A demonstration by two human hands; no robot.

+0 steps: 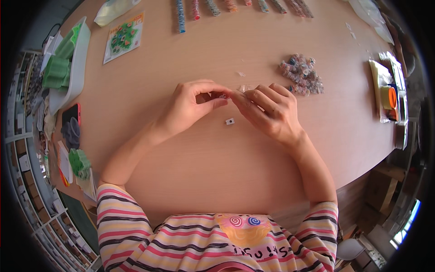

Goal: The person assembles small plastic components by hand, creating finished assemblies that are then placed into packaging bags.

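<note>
Over the middle of the table my left hand (190, 102) and my right hand (272, 111) meet at the fingertips. Between the thumb and forefinger of my left hand sits a small shiny piece (223, 96), mostly hidden by the fingers. My right hand's thumb and forefinger are pinched together against its end; what they grip is too small to make out. Just below the hands lies a small white piece with a dark dot (229, 121). Scraps of clear wrapping (244, 88) lie behind my fingers, with another scrap (240, 74) farther off.
To the right is a pile of short, colourful wrapped rolls (301, 75). Long, thin rolls (181, 16) line the far edge. A green-patterned sheet (123, 37), a white tray (81, 68) with green holders and a phone (79, 113) are left. Packages and orange tape (388, 97) stand right.
</note>
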